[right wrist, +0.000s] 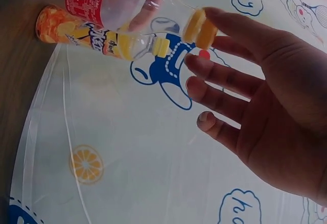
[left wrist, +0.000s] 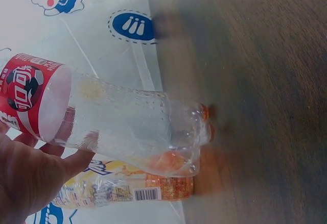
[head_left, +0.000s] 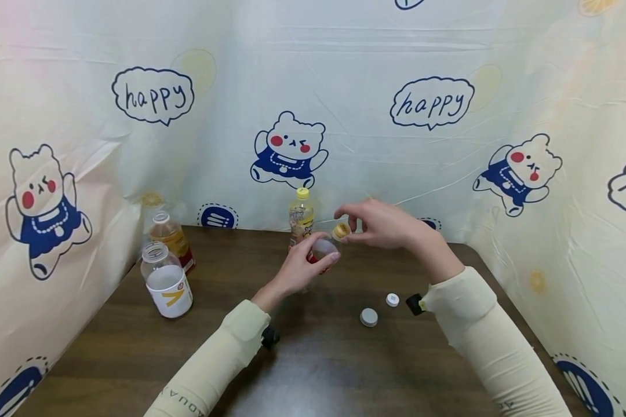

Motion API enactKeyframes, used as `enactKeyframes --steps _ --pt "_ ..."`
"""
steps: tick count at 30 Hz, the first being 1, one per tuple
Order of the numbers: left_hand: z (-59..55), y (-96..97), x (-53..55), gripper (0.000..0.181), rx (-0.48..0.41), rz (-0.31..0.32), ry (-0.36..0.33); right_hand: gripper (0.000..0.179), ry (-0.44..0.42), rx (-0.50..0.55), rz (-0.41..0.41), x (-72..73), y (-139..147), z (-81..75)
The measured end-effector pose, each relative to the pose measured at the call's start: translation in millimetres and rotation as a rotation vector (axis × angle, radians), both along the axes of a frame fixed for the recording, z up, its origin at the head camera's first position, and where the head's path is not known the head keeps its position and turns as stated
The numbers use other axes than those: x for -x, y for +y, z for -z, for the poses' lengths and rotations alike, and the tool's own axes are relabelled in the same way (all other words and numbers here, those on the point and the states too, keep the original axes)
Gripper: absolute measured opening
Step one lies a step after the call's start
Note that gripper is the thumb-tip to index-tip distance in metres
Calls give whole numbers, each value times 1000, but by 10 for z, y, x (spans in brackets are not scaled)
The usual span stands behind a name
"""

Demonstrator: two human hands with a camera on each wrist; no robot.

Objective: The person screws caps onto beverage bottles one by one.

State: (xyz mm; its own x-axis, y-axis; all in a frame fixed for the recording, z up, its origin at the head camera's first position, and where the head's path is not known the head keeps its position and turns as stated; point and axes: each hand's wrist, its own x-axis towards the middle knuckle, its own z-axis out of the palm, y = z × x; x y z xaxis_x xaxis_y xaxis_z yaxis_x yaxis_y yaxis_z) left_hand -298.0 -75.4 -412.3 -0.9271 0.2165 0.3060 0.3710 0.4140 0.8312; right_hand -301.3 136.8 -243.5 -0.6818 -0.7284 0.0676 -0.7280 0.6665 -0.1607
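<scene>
My left hand (head_left: 294, 267) grips a clear plastic bottle (left wrist: 127, 113) with a red label around its body. The bottle is tilted, its yellow cap (head_left: 341, 231) towards my right hand (head_left: 388, 226). Thumb and index finger of that hand pinch the cap at the bottle's neck, while the other fingers spread away from it in the right wrist view. No liquid shows inside the clear part of the bottle. Just behind stands another bottle (head_left: 301, 219), yellow-capped and with a yellow label, partly hidden by my left hand.
On the left of the brown table (head_left: 313, 359) stand a capless wide-mouthed bottle (head_left: 169, 292) with a white label and an amber bottle (head_left: 169, 236) behind it. Two white caps, a larger one (head_left: 368, 317) and a smaller one (head_left: 392, 300), lie right of centre. A printed sheet (head_left: 355, 58) hangs around the table.
</scene>
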Motion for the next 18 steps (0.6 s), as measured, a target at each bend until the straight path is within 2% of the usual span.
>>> enactKeyframes --steps 5,9,14,18 --pt "-3 6 -14 57 -3 7 -6 27 -8 9 -24 10 -20 39" --pt "-4 13 -21 57 -6 24 -8 19 31 11 32 8 -47 68" --pt "-3 18 -14 56 0 22 3 44 110 -36 134 6 -63 89" --pt "7 10 -6 55 -2 3 5 52 108 -12 159 16 -29 63"
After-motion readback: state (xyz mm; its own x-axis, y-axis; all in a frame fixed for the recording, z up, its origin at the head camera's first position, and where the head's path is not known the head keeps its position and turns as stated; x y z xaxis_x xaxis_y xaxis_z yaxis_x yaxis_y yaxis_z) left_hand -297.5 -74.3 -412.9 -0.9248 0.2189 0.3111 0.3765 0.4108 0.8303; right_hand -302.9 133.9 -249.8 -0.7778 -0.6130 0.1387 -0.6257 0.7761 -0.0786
